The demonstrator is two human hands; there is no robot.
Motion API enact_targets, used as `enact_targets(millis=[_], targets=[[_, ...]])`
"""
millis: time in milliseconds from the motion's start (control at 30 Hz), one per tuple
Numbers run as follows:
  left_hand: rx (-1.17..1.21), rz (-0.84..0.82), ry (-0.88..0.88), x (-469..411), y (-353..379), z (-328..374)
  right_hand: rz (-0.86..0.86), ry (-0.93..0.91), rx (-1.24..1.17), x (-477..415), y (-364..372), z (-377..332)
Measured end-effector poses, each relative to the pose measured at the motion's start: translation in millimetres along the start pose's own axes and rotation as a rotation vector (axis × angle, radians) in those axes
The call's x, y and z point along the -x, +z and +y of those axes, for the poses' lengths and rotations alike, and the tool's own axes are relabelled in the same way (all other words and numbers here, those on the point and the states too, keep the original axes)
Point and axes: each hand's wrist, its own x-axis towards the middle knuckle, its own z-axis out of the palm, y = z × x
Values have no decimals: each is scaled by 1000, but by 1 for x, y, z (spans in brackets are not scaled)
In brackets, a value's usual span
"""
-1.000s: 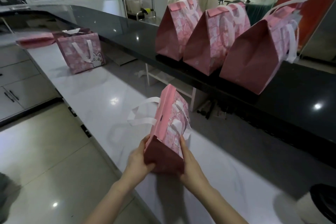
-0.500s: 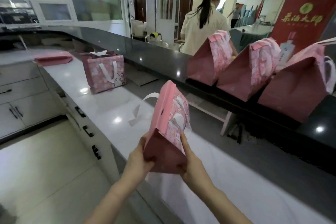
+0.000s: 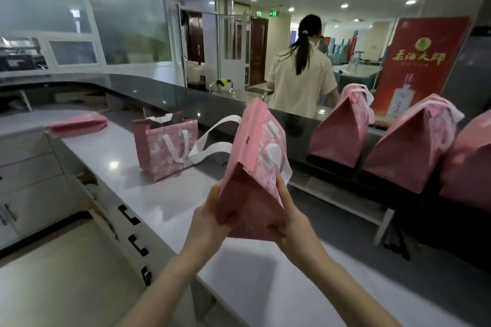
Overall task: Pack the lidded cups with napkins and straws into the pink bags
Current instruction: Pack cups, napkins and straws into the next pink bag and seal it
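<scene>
I hold a closed pink bag with white ribbon handles up above the white counter. My left hand grips its lower left corner, and my right hand grips its lower right side with fingers up the patterned face. Three closed pink bags stand in a row on the raised black ledge to the right. An open pink bag stands on the counter farther back. No cups, napkins or straws are visible.
A flat folded pink bag lies at the counter's far left end. A person in a cream shirt stands beyond the black ledge, back turned. A red banner is at the right. Drawers with black handles run below the counter.
Both hands have lifted the pink bag off the counter and tilted it upright. My view has risen, showing the room and the person beyond the ledge.
</scene>
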Motion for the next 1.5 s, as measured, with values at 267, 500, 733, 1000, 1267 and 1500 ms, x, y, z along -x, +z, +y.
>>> enact_targets(millis=[267, 500, 733, 1000, 1267, 1500], targets=[[46, -18, 57, -120, 19, -4, 84, -50, -5, -106, -8, 29], [85, -78, 132, -217, 63, -6, 203, 58, 9, -182, -22, 75], [169, -215, 144, -286, 113, -26, 217, 160, 76, -234, -29, 117], [282, -388, 168, -355, 159, -56, 378, 319, 188, -283, -16, 147], [250, -537, 288, -416, 182, -69, 486, 538, 280, -329, -6, 164], [184, -616, 336, -439, 187, -72, 596, 681, 326, -339, 6, 166]])
